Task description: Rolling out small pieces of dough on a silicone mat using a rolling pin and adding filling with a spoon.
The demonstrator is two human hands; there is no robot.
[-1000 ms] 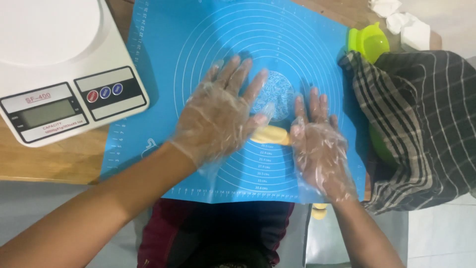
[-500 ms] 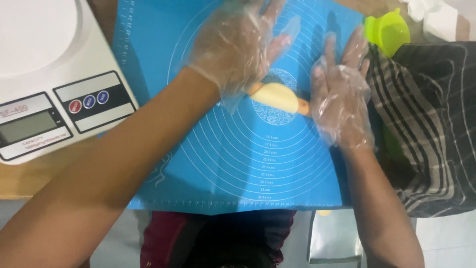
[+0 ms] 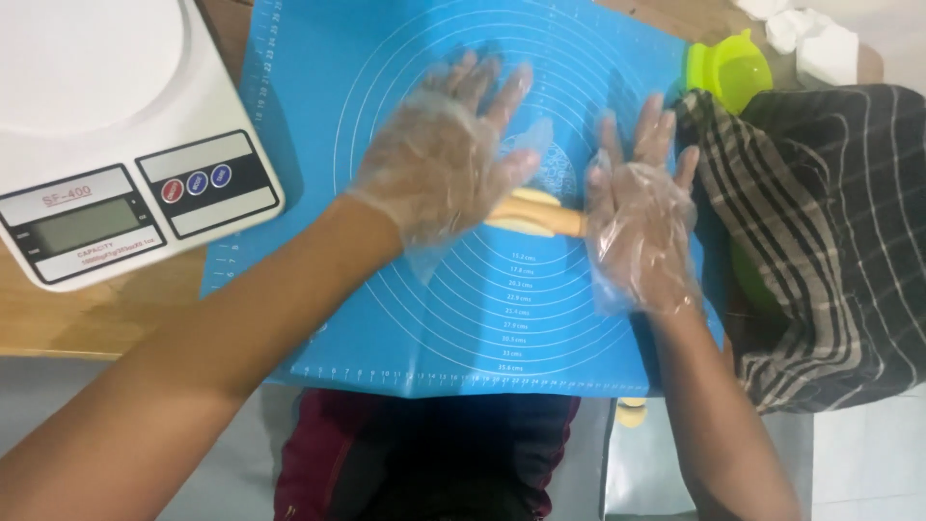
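Note:
A pale yellow roll of dough (image 3: 535,214) lies across the middle of a blue silicone mat (image 3: 386,58) printed with white rings. My left hand (image 3: 444,159), in a clear plastic glove, lies flat with fingers spread on the roll's left end. My right hand (image 3: 640,217), gloved the same way, presses flat on its right end. Only the middle stretch of the dough shows between the two palms.
A white kitchen scale (image 3: 106,135) stands on the wooden table at the left, beside the mat. A dark checked cloth (image 3: 820,232) covers a green bowl at the right. A lime-green plastic piece (image 3: 730,69) and crumpled white tissue (image 3: 810,39) sit at the back right.
Both hands pushed the dough roll away across the mat, then drew it back toward me. The roll looks longer and thinner than a second ago.

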